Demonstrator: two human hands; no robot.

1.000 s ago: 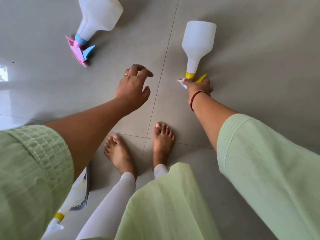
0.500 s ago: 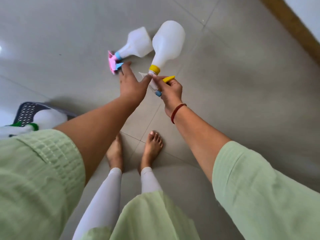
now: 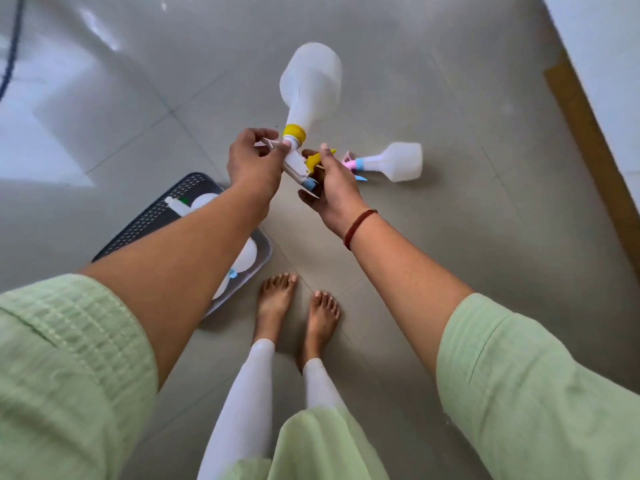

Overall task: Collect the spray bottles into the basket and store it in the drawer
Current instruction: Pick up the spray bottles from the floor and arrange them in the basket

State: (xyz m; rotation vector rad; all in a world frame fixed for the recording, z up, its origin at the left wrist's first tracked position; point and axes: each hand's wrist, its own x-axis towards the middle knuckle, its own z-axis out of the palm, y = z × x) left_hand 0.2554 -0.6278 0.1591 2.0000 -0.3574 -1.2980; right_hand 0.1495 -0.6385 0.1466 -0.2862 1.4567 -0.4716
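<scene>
A white spray bottle with a yellow collar is held up off the floor, its body pointing away from me. My left hand grips its white spray head near the collar. My right hand holds the yellow trigger end from the other side. A second white bottle with a pink and blue head lies on its side on the floor, just right of my right hand. A dark perforated basket sits on the floor at left under my left forearm, with white bottles inside, partly hidden.
My bare feet stand on grey floor tiles just right of the basket. A wooden skirting strip and a white wall run along the right edge. A dark cord hangs at the far left.
The yellow-collared bottle has been lifted from the floor and my left hand has joined my right on its spray head. My view swung left, bringing the basket into sight.
</scene>
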